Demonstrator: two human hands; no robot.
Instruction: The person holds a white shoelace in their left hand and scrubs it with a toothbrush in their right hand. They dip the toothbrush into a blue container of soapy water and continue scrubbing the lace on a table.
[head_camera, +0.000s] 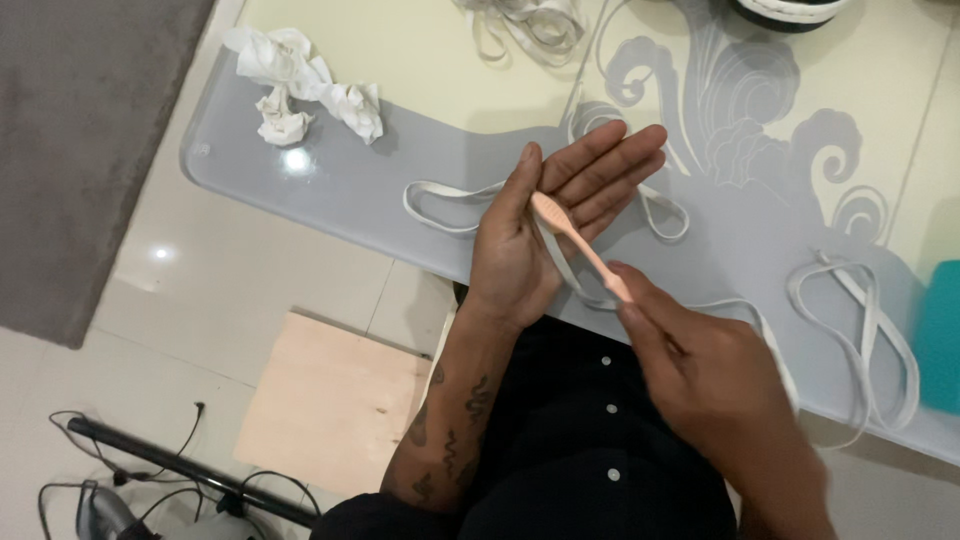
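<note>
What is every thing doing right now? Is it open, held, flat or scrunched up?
left hand: open, palm up, a lace across it
right hand: gripping the toothbrush handle
toothbrush: peach, head pressed on the left palm
white shoelace: loose, looped on the table, running under the left hand
second shoelace: loose, lying in loops
tissues: crumpled
glass table: flat, shiny
wooden board: lying flat on the floor

Bare table (330, 190) left; crumpled tissues (300, 90) behind; laces (860, 330) right.
</note>
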